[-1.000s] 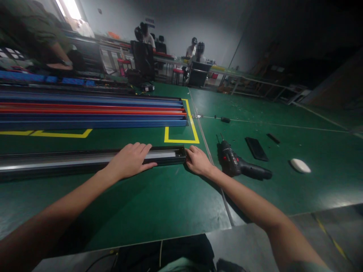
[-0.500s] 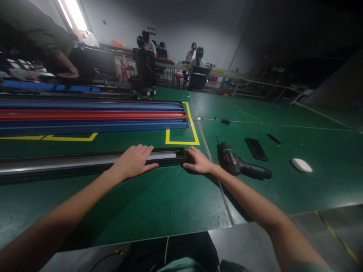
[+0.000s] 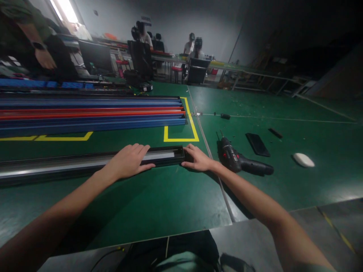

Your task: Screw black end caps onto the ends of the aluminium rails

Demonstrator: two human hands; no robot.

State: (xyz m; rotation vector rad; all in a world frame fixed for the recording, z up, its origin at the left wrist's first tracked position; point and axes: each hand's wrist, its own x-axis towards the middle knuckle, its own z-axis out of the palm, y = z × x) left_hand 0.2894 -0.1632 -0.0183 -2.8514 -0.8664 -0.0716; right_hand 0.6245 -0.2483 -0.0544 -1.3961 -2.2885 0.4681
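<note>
Rail: the long black rail (image 3: pixel 85 163) lies across the centre-left of the frame on the green worktop (image 3: pixel 159 196).
Left hand: your left hand (image 3: pixel 129 161) is spread flat on top, not clenched; keep that weight down.
Right hand: your right hand (image 3: pixel 198 159) cups the rail's end, fingers loose; push squarely.
Nearby: the drill (image 3: pixel 241 162) sits just right; mind your elbow.

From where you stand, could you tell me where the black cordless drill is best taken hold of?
Take the black cordless drill by its handle, which points right and lies clear on the green table. Come from above on the right, since the right hand is nearest.
</note>
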